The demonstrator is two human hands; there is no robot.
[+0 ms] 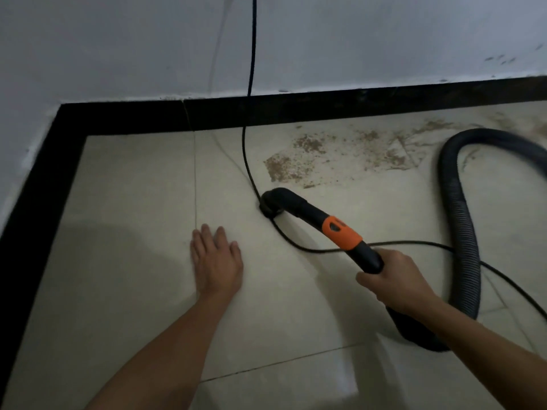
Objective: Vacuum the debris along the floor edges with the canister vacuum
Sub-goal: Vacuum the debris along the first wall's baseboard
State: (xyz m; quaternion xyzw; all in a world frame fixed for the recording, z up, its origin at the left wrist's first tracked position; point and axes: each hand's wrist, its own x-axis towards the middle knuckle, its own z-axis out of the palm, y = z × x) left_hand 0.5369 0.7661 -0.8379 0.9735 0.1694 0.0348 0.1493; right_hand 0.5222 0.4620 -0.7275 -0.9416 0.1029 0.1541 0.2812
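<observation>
The right grip is wrapping around the black, orange-collared vacuum tube, its mouth resting on the pale tiled floor near gritty brown debris by the baseboard. The left grip is lying flat, fingers straight. A thin cord is crossing behind the tube, beside a ribbed hose.

bare room, tiled floor, black skirting
</observation>
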